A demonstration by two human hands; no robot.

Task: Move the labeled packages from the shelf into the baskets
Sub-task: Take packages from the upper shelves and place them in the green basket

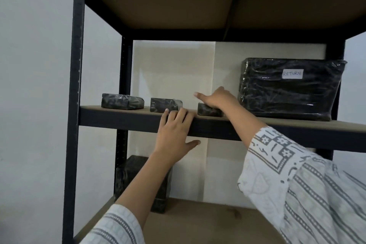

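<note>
Three small black-wrapped packages lie in a row on the middle shelf board [297, 125]: a left one [122, 101], a middle one [163, 104] and a right one [208, 110]. My right hand [216, 98] rests on top of the right one, fingers curled over it and thumb out. My left hand [175, 130] lies flat against the shelf's front edge, fingertips touching the bottom of the middle package, holding nothing. A large black package [289, 89] with a white label reading RETURN stands at the right. No baskets are in view.
The dark metal shelf frame [76, 85] has an upper board overhead and a lower board [198, 222]. Another black-wrapped package [142, 182] stands on the lower board behind my left forearm. White panels back the shelf; a pale wall is at left.
</note>
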